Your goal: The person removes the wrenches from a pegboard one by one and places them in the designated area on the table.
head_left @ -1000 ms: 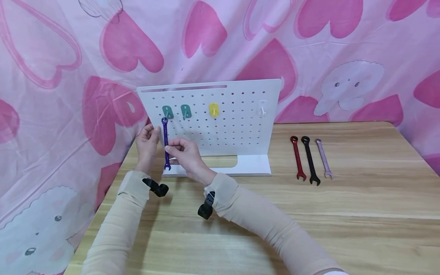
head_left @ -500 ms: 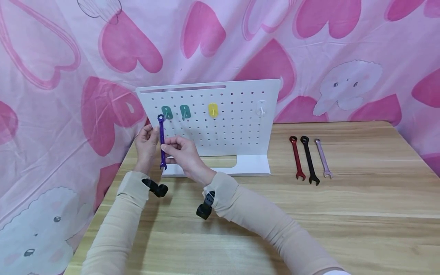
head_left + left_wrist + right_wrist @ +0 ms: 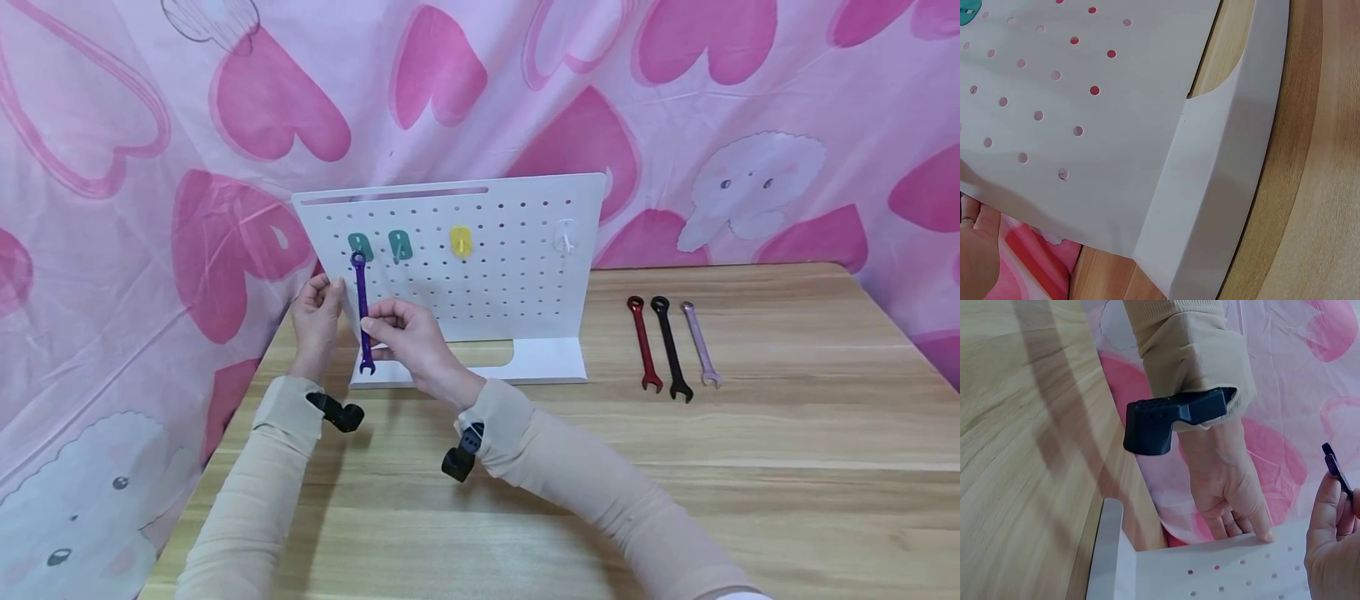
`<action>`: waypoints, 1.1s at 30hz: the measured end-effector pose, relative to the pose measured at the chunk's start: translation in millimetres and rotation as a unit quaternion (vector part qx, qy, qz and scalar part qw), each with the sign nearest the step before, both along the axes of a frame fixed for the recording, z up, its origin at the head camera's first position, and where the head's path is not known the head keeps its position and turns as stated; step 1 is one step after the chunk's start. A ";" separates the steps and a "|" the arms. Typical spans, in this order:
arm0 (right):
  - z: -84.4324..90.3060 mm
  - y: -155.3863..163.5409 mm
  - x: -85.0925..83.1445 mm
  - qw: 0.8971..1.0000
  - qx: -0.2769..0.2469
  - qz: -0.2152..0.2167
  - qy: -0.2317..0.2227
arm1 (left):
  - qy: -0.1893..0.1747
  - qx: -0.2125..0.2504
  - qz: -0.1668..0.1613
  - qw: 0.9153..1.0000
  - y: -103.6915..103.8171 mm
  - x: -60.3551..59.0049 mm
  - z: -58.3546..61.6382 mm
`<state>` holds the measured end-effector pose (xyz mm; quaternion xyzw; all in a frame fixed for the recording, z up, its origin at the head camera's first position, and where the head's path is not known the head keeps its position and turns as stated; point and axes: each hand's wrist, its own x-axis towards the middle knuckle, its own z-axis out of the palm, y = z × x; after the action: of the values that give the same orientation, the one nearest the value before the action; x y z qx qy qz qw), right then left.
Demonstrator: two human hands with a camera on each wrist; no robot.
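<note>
Pink heart-print cloth backs a wooden table [image 3: 675, 467] where the right hand [image 3: 408, 337] pinches a purple wrench [image 3: 362, 310], ring end at the first hook [image 3: 361, 247]; left hand [image 3: 317, 312] steadies the pegboard [image 3: 487, 283] edge, fingers straight. Three wrenches [image 3: 670, 346] wait well right, not yet hung.

- my right hand [image 3: 408, 333] pinches the purple wrench [image 3: 362, 312] upright below the green hook [image 3: 361, 246].
- my left hand [image 3: 317, 321] touches the pegboard [image 3: 480, 275] edge.
- three wrenches [image 3: 670, 343] lie on the desk [image 3: 675, 483].
</note>
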<state>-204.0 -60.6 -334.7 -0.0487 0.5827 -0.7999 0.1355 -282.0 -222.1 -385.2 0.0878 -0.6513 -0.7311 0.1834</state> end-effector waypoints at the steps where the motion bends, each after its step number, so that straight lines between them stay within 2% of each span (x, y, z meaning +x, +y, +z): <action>1: -0.4 2.0 0.1 1.000 0.001 -0.002 0.000 | -0.003 -0.002 0.001 1.000 0.1 0.4 0.1; 21: -9.7 56.7 3.3 0.999 0.028 -0.032 0.020 | -0.038 -0.003 -0.007 0.999 0.1 2.9 2.4; 33: -13.5 91.2 4.3 0.996 0.043 -0.073 0.017 | -0.037 0.004 -0.007 0.999 1.1 1.3 2.0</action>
<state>-199.7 30.7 -348.3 -0.0135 0.6204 -0.7812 0.0685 -280.7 -221.1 -383.2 0.1112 -0.6551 -0.7313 0.1539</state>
